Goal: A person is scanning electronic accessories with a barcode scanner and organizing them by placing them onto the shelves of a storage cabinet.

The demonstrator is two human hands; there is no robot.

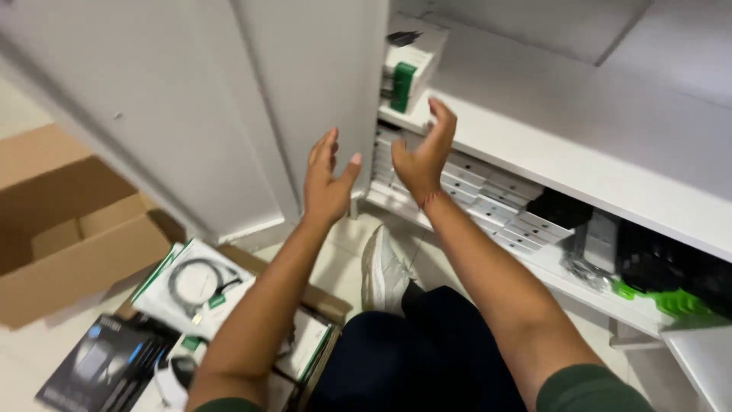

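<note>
We see both hands raised in front of an open white cabinet, palms turned toward each other. The left hand is open, fingers extended and slightly spread, holding nothing; it sits just in front of the cabinet door edge. The right hand is open with the fingers curled loosely, holding nothing; it hovers at the front lip of the upper shelf. Nearest the right hand, a white box with a green part stands on the upper shelf, just above the fingertips and apart from them. Below that shelf, on the lower shelf, flat white boxes lie stacked in rows directly behind the right hand. To their right sit black items and green parts. On the floor at lower left we note an open cardboard box, a white pack showing a coiled black cable and a dark flat package. A light shoe rests on the floor between the two forearms, above a dark trouser leg.
</note>
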